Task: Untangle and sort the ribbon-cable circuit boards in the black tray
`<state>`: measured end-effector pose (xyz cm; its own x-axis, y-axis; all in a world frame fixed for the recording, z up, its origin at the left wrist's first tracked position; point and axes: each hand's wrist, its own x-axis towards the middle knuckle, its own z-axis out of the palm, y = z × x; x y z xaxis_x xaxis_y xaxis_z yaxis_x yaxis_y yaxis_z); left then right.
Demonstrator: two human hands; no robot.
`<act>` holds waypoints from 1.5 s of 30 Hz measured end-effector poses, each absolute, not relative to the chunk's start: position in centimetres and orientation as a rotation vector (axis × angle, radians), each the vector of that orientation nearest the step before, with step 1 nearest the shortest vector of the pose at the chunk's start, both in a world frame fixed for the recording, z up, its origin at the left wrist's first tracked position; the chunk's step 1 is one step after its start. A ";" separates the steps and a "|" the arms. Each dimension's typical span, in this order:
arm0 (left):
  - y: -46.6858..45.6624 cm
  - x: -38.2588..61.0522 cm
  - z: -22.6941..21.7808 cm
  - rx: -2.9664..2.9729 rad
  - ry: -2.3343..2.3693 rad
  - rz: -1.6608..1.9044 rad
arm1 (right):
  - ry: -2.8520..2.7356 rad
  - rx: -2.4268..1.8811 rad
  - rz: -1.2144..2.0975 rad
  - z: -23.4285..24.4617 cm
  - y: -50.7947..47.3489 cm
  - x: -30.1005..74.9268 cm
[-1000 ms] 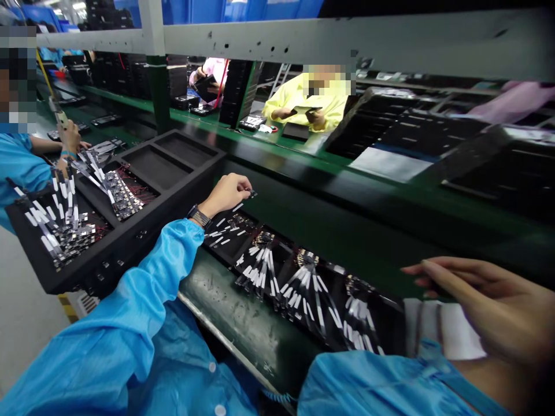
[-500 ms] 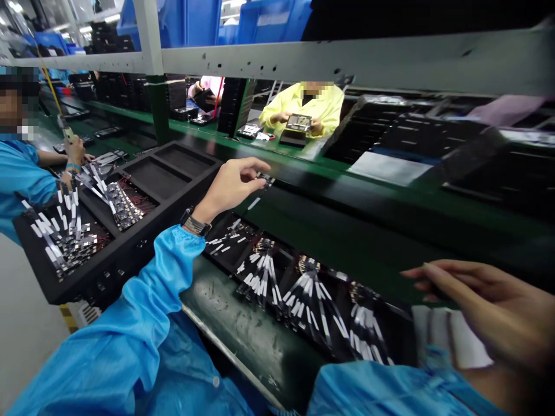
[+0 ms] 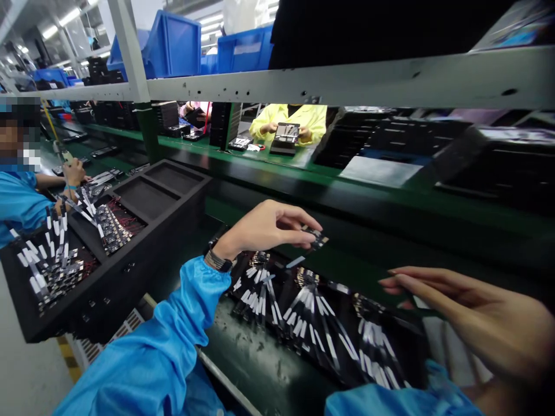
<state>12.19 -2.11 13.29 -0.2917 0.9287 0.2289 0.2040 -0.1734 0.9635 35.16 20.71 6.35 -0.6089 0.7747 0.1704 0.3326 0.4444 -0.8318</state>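
Note:
My left hand (image 3: 264, 228) is raised over the green belt, fingers pinched on a small circuit part (image 3: 315, 238) with a thin black strip and a white tab hanging below it. Under it lies a black tray (image 3: 411, 346) with bundles of black strips with white tabs (image 3: 303, 306). My right hand (image 3: 468, 318) is at the lower right, fingers stretched out toward the left over the tray's right end. Something thin and dark seems to lie under its fingers, too unclear to name.
A black foam tray (image 3: 143, 225) on the left holds more strip parts and small boards. A co-worker in blue (image 3: 17, 196) works behind it. Across the belt a person in yellow (image 3: 288, 118) holds a board. Blue bins sit above the grey frame rail (image 3: 347, 81).
My left hand lifted a small part out of the tray's left end and carried it rightward. The right hand barely moved. The camera tilted upward.

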 end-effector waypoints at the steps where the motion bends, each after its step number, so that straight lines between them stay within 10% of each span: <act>1: -1.8 12.4 13.3 1.322 1.466 1.507 | -2.144 -0.951 1.139 6.4 20.7 35.2; 45: 1.3 11.1 11.4 1.257 1.468 1.587 | -2.066 -0.287 1.371 9.8 14.1 29.0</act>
<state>11.15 1.30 11.38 -0.3464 0.9110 0.2237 0.1520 -0.1808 0.9717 29.00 14.06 9.80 -0.7748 0.5020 0.3843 -0.1590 0.4336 -0.8870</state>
